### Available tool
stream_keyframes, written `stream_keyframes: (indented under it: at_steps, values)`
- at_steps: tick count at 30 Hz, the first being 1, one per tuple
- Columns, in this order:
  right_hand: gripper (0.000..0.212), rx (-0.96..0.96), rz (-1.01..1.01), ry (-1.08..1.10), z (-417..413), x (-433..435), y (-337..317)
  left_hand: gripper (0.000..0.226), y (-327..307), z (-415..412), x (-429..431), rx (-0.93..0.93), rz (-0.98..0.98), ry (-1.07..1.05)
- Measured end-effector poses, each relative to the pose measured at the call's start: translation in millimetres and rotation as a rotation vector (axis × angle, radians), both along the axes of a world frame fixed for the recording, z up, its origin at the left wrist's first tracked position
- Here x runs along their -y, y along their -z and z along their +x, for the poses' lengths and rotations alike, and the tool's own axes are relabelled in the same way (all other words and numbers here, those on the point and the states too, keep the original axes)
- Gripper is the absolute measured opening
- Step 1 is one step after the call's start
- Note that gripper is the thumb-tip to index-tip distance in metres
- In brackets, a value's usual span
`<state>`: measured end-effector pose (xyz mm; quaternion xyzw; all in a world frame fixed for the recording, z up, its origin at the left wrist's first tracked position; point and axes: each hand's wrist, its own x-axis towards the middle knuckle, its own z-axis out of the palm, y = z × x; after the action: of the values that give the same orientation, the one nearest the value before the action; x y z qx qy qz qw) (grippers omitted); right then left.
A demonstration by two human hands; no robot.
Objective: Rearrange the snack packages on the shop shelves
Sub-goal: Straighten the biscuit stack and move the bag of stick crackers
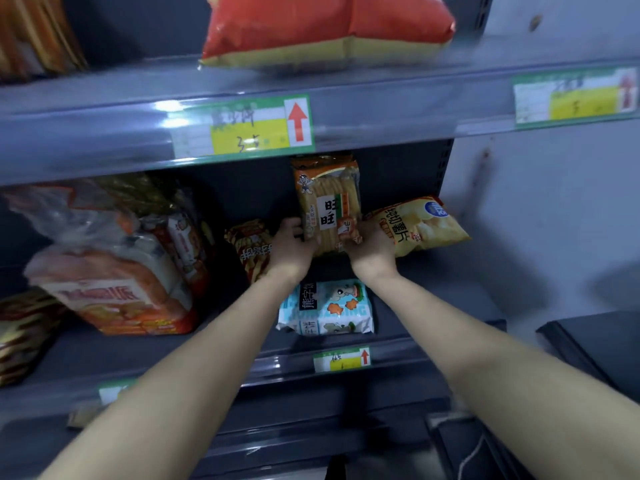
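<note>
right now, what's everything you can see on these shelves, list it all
rice cracker pack: one, orange, upright on middle shelf
chip bag: one, yellow, right of the cracker pack
biscuit pack: one, blue and white, flat at middle shelf front
striped snack pack: one, red-brown, left of the cracker pack
large multipack bag: one, orange and clear, middle shelf left
puffed bag: one, red and yellow, upper shelf
price labels: three clear, green and yellow, shelf edges
left grip: holds cracker pack's left side
right grip: holds its right side
</note>
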<state>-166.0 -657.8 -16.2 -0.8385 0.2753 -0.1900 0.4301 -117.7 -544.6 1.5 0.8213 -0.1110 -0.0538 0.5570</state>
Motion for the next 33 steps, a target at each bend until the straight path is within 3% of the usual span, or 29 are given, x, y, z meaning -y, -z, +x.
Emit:
stream_keyframes:
  at_steps: [17, 25, 33]
  values:
    - [0.040, 0.214, -0.035, -0.325, -181, -108, -145, 0.033, -123, -196, -112, 0.249, -0.128, -0.007]
    - [0.039, 0.392, -0.142, -0.413, -175, -166, -218, 0.025, -200, -196, -185, 0.458, -0.162, -0.087]
    - [0.037, 0.482, -0.173, -0.525, -113, -268, -270, 0.022, -235, -147, -300, 0.537, -0.191, -0.212]
